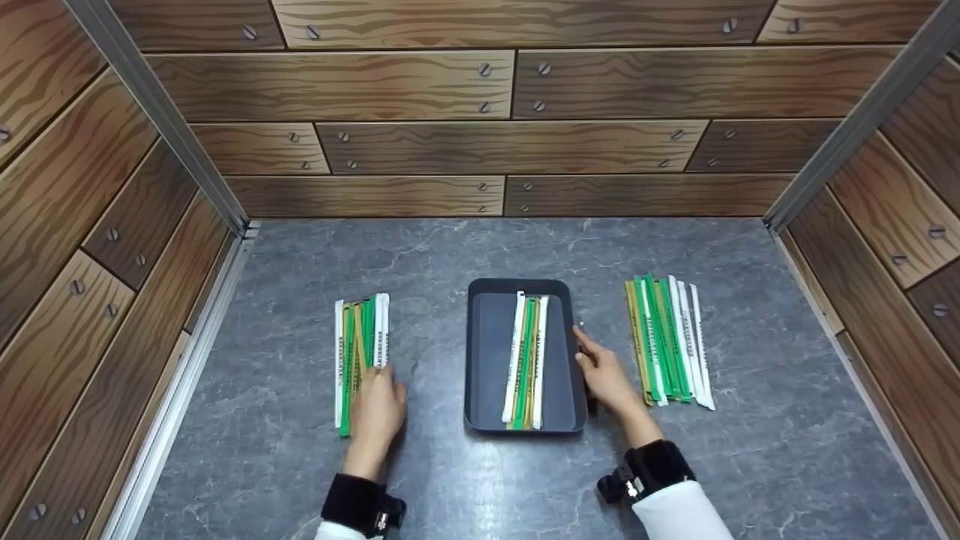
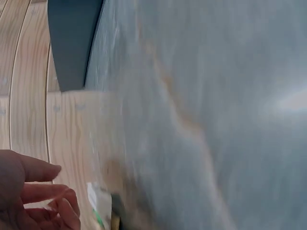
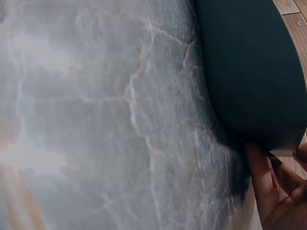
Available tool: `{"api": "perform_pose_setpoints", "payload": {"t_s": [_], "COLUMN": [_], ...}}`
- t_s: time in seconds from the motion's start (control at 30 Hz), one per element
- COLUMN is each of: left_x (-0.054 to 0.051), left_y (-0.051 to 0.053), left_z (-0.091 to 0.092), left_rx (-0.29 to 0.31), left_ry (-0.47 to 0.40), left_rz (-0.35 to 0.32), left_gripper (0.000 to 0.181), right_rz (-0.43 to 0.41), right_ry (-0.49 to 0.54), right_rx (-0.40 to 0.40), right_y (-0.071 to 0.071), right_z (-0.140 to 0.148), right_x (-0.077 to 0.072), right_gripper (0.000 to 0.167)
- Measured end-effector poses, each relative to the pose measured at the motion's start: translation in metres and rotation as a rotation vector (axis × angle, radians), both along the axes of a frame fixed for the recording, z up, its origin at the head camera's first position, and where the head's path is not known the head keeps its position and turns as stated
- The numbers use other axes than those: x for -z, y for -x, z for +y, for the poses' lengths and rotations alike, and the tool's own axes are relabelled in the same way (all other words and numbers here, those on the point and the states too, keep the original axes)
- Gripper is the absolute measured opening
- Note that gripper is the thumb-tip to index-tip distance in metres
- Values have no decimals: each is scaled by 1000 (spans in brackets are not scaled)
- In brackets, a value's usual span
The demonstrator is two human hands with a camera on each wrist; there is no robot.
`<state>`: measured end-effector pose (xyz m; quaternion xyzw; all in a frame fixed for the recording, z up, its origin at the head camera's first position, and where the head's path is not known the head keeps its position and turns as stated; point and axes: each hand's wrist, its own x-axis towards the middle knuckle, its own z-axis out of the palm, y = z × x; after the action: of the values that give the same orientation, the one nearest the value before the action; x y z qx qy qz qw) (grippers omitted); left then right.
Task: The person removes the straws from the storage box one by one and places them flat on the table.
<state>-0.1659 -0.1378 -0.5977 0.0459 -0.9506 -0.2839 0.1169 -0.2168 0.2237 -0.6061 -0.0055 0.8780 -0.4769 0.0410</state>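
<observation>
My left hand [image 1: 376, 409] is over the near part of a bundle of slim wrapped sticks [image 1: 347, 352] in white, green and gold. In the left wrist view, that hand's [image 2: 41, 194] thumb and partly bent fingers stand apart with nothing visible between them, beside the bundle's white and green ends [image 2: 101, 203]. A dark grey rectangular tray [image 1: 486, 360] stands in the middle, holding several similar sticks [image 1: 527, 360] lengthwise. Fingers of my right hand [image 1: 609, 379] touch the tray's right side; in the right wrist view they meet its outer wall [image 3: 254, 72]. What the sticks contain is hidden.
Another fanned bundle of green, gold and white sticks [image 1: 667, 341] lies right of the tray, beyond my right hand. The grey marbled tabletop [image 1: 431, 255] is bounded by wood-patterned walls [image 1: 420, 150] at the back and both sides.
</observation>
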Motion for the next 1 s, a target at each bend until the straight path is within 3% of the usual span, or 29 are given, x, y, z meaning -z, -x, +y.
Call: {"api": "perform_pose_setpoints", "payload": {"t_s": [0.2, 0.33, 0.57, 1.0], "left_x": [9, 12, 12, 9], "left_y": [3, 9, 23, 46], "left_z": [29, 46, 63, 81], "left_rx": [157, 223, 273, 362], "left_ry": [-152, -228, -315, -309], "left_rz": [38, 59, 14, -21], "left_gripper": [34, 36, 42, 43], "right_rz": [3, 16, 21, 9], "right_ry": [-8, -22, 23, 32], "right_rx": [1, -2, 2, -6], "right_y": [0, -1, -1, 0], "right_z": [0, 0, -1, -1], "right_x": [0, -1, 0, 0], "right_gripper": [51, 51, 52, 51]}}
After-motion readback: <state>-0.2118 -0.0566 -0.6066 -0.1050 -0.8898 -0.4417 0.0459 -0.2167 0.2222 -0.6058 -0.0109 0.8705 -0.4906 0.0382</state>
